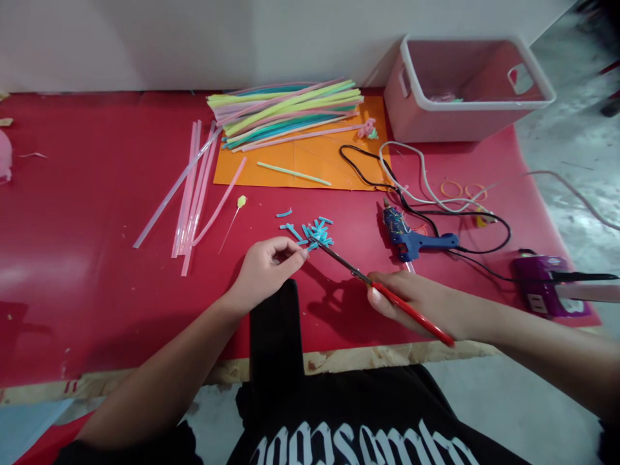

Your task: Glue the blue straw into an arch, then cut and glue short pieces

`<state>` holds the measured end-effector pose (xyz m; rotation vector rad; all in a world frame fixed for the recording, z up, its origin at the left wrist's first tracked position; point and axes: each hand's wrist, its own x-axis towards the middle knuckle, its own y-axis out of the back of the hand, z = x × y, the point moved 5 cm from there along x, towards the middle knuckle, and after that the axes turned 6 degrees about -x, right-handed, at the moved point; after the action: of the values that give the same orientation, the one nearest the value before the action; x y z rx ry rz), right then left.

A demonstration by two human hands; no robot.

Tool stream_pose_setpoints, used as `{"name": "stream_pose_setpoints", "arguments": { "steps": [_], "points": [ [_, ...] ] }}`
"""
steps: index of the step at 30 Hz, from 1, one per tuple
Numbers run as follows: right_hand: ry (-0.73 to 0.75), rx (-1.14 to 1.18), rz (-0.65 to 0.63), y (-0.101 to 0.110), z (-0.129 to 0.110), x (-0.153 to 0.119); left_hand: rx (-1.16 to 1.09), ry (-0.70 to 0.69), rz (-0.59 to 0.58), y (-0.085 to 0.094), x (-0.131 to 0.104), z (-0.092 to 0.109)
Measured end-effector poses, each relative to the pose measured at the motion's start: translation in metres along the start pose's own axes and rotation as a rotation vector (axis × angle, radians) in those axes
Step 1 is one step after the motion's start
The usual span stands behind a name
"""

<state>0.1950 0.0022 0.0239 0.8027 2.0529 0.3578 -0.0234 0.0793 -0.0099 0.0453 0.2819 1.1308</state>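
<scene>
Scissors with red handles (pixel 404 308) are held in my right hand (pixel 411 300), their blades pointing up and left at a small heap of cut blue pieces (pixel 317 232) on the red table. My left hand (pixel 271 265) is just left of the blade tips, thumb and forefinger pinched together at the heap's lower edge. What is between those fingertips, if anything, is too small to name. A yellow-headed pin-like stick (pixel 241 202) lies left of the heap, near several pink strips (pixel 191 194).
Many coloured strips (pixel 290 110) lie on an orange sheet (pixel 300 174). A pink bin (pixel 436 119) stands at the back right. A blue glue gun (pixel 411 239), tangled cables and a purple box (pixel 545 284) are on the right. A red table (pixel 97 226) extends left.
</scene>
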Motion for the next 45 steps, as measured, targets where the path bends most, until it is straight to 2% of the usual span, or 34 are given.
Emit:
{"name": "stream_pose_setpoints", "arguments": {
  "steps": [6, 12, 20, 30, 38, 45],
  "points": [
    [0.009, 0.014, -0.026, -0.004, -0.007, 0.005, 0.001, -0.005, -0.010, 0.001, 0.001, -0.001],
    [-0.032, 0.041, -0.036, -0.006, -0.001, 0.007, -0.003, -0.016, -0.013, 0.000, 0.001, 0.000],
    [-0.019, 0.092, 0.074, -0.001, 0.010, 0.007, -0.060, 0.003, 0.018, 0.001, 0.001, -0.002],
    [-0.026, 0.071, 0.050, -0.003, -0.004, 0.006, -0.026, -0.005, 0.023, 0.001, 0.001, 0.001],
    [0.037, 0.108, 0.061, -0.005, -0.011, 0.009, -0.010, -0.001, 0.012, 0.000, 0.001, 0.001],
    [-0.037, 0.124, 0.065, -0.009, 0.000, 0.012, -0.027, -0.008, -0.002, 0.001, 0.001, 0.002]
  ]
}}
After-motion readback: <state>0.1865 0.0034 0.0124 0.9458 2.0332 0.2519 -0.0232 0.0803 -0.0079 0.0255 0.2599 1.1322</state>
